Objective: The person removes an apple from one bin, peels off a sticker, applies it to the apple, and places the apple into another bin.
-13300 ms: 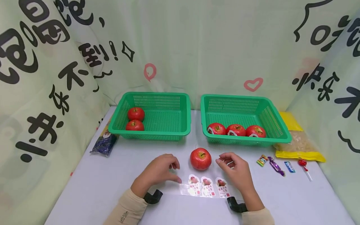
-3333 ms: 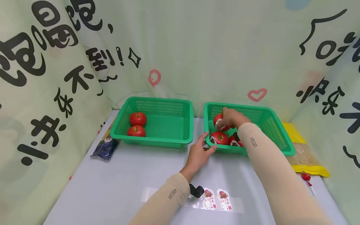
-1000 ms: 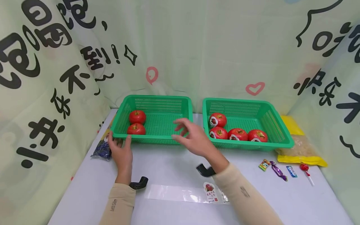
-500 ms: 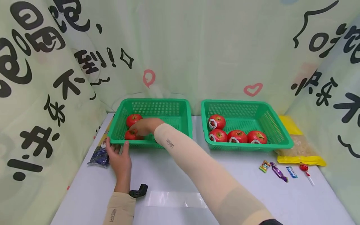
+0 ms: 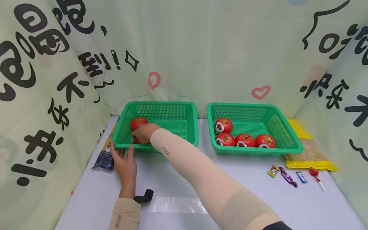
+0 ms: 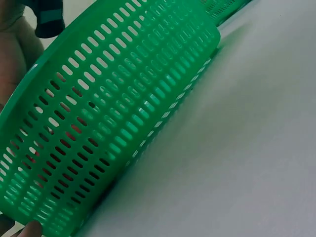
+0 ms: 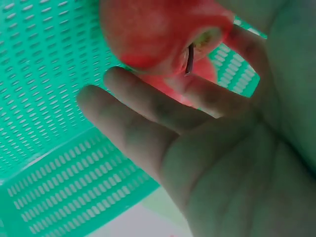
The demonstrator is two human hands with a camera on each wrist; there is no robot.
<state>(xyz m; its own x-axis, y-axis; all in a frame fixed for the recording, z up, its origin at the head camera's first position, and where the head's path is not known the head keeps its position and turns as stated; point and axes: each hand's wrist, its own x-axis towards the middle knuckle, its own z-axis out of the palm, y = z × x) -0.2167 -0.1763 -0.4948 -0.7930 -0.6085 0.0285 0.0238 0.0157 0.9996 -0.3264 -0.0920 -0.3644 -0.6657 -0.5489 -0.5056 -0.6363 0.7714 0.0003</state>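
The right hand (image 5: pixel 142 132) reaches across the body, forearm extended, into the left basket (image 5: pixel 161 110); its fingers (image 7: pixel 148 106) curl around the near apple (image 7: pixel 158 29) at the basket's front left. The left hand (image 5: pixel 124 161) lies on the bench (image 5: pixel 172 172), fingers straight, tips against the basket's front rim. A second apple (image 5: pixel 138 122) sits just behind.

1. A second green basket (image 5: pixel 287 134) sits on the right of the counter (image 5: pixel 86 198) and holds four labelled red apples (image 5: pixel 245 140).
2. A yellow packet (image 5: pixel 310 156) lies just beside its right wall.
3. Wrapped sweets (image 5: pixel 287 177) and a lollipop (image 5: pixel 316 175) lie in front.
4. A clear backing strip (image 5: pixel 176 205) lies near the front edge.
5. A dark blue packet (image 5: pixel 103 159) lies at the far left.
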